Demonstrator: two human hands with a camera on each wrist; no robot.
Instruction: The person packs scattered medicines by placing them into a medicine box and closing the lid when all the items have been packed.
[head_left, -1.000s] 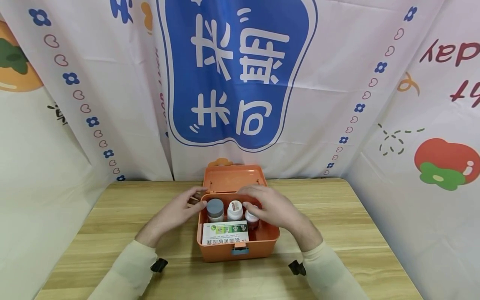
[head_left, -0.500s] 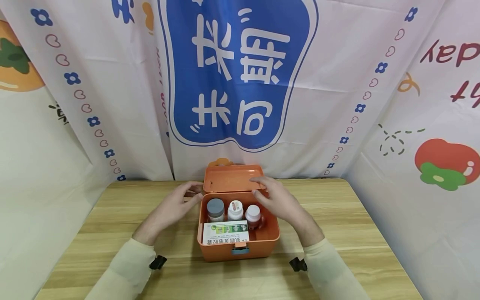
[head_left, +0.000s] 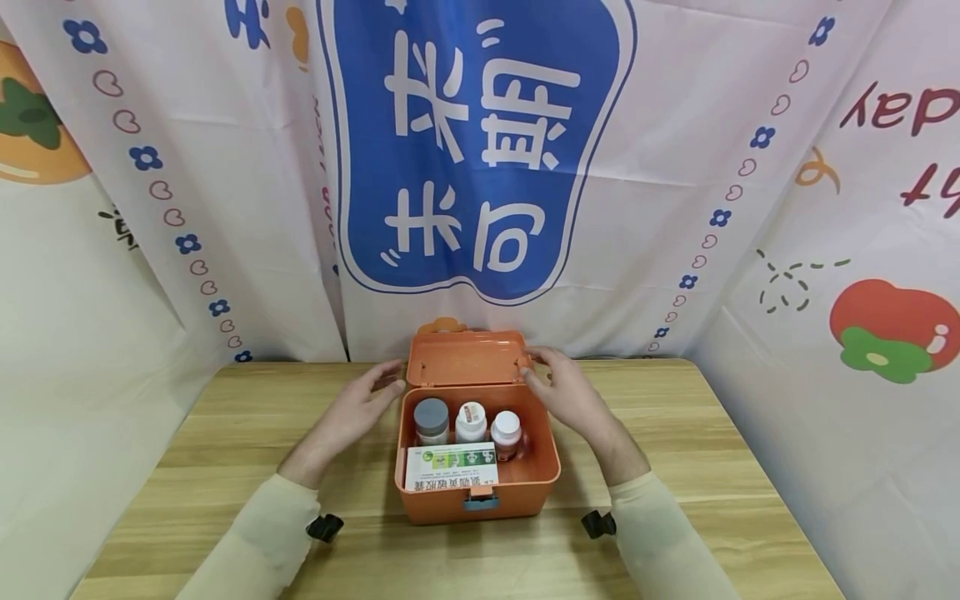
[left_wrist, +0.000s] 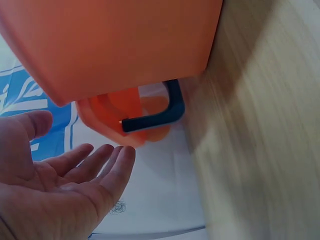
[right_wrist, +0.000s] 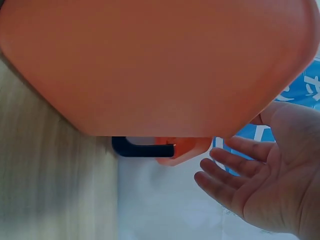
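An orange medicine box (head_left: pixel 512 498) stands on the table with its lid (head_left: pixel 468 360) tipped back. Inside are a grey-capped bottle (head_left: pixel 431 417), two white-capped bottles, one white (head_left: pixel 471 422) and one with a reddish-brown body (head_left: pixel 506 433), and a white and green medicine carton (head_left: pixel 450 468). My left hand (head_left: pixel 358 417) is beside the lid's left edge, fingers loosely bent and holding nothing. At the lid's right edge is my right hand (head_left: pixel 576 400), its fingertips right by the rim. In the left wrist view, a dark carrying handle (left_wrist: pixel 155 120) hangs behind the box.
The wooden table (head_left: pixel 675 500) extends on both sides of the box. A printed white cloth (head_left: pixel 622 275) hangs just behind the lid, and more cloth closes in the sides. A blue-grey latch (head_left: pixel 480 503) sits on the box's front.
My right hand has moved from over the right bottle, back and rightward to the lid's right edge. My left hand has drawn back from the box rim to beside the lid.
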